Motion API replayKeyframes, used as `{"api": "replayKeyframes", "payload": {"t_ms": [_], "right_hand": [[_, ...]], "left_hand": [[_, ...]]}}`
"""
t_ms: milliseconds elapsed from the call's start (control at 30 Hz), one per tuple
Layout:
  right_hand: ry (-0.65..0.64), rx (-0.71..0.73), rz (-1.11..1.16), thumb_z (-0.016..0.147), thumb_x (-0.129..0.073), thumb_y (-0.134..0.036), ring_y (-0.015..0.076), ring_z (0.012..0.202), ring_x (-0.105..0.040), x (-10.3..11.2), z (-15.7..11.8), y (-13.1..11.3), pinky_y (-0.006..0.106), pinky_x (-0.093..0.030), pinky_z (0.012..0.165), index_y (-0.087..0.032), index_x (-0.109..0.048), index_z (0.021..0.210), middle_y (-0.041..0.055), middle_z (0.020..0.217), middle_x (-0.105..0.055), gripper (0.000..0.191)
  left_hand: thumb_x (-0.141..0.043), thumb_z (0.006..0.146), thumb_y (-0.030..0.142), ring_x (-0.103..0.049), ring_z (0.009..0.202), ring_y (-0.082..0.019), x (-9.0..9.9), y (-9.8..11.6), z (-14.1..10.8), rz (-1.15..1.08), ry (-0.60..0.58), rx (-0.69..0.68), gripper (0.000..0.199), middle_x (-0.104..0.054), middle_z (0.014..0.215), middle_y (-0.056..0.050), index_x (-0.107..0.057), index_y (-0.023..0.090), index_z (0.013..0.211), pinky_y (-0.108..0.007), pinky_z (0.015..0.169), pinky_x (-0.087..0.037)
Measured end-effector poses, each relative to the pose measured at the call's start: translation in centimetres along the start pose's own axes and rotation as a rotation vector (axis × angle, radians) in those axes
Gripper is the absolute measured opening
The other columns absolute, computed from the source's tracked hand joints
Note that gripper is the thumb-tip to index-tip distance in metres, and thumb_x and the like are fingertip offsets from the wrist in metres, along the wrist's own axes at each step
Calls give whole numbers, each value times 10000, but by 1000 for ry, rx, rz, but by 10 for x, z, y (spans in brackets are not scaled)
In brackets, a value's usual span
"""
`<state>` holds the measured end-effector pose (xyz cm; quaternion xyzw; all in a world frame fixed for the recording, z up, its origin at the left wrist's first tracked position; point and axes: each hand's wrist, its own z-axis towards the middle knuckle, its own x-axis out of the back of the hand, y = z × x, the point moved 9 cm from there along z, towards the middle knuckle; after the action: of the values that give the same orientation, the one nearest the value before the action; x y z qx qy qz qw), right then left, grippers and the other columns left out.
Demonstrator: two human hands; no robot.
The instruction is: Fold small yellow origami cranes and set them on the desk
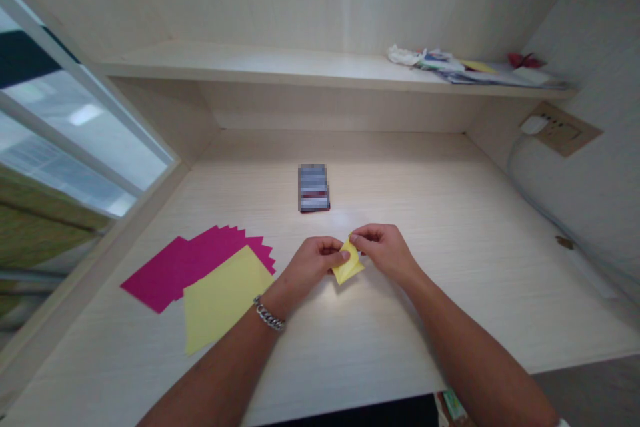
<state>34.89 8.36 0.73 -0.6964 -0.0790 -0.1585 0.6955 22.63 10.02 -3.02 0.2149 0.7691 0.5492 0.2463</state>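
Observation:
A small piece of folded yellow paper (349, 271) is held between my two hands, just above the desk. My left hand (316, 260) is closed on its left side, with the thumb pressed flat across the folds. At the paper's upper tip, my right hand (384, 245) pinches with thumb and fingertips. Left of my left forearm lies a flat sheet of yellow paper (220, 300). It partly covers several fanned-out magenta sheets (200, 260). Beyond my hands a phone-like rectangular object (314, 188) lies on the desk, its surface blurred.
A shelf (300, 70) runs across the back above the desk (425, 180). Papers and wrappers (450, 67) are piled at its right end. On the right wall a white plug (534, 125) sits in a socket, with its cable (530, 193) trailing down. A window frame (90, 87) borders the left.

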Motion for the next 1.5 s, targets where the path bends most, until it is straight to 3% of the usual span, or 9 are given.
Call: {"api": "replayKeyframes", "payload": {"t_ms": [633,800,933,1100,1233,1500], "right_hand": [[-42,-69,98,702,-645,-282,135,579,-592,-1,1,6,269,-489,572,-141,-720,779,56,692,-689,177],[-69,15,86,689,-669,-263,157,709,-634,1,0,-3,298,-512,668,-166,-710,894,60,815,-710,231],[-96,28,55,680,-668,-225,162,716,-636,3,-2,-7,303,-506,694,-168,-719,798,53,795,-714,140],[-88,11,172,634,-702,-186,135,632,-609,3,-3,-6,267,-488,619,-156,-698,730,34,707,-693,101],[-63,-86,325,591,-750,-223,110,530,-566,0,-1,5,249,-468,530,-150,-688,735,19,640,-669,173],[-30,-153,434,665,-704,-314,131,633,-618,5,0,8,267,-508,583,-166,-678,867,50,787,-696,252]], "left_hand": [[-661,670,250,-512,563,-126,-3,6,-3,78,-42,-19,120,-629,667,-37,-689,140,708,-258,559,-377],[-653,668,235,-474,523,-114,-3,9,-4,145,-57,-25,105,-598,607,-14,-687,136,676,-250,533,-343],[-647,675,243,-464,523,-115,-3,9,-5,230,-68,-22,112,-594,597,-7,-685,138,668,-250,529,-324],[-642,683,254,-441,508,-107,-6,7,-7,253,-107,21,133,-584,579,-5,-683,127,680,-243,515,-302],[-643,677,254,-430,516,-98,-5,7,-6,237,-112,13,133,-564,585,10,-677,125,684,-237,515,-297],[-663,657,257,-467,545,-107,-1,0,-2,128,-83,35,159,-594,632,-9,-678,116,729,-241,538,-332]]}}
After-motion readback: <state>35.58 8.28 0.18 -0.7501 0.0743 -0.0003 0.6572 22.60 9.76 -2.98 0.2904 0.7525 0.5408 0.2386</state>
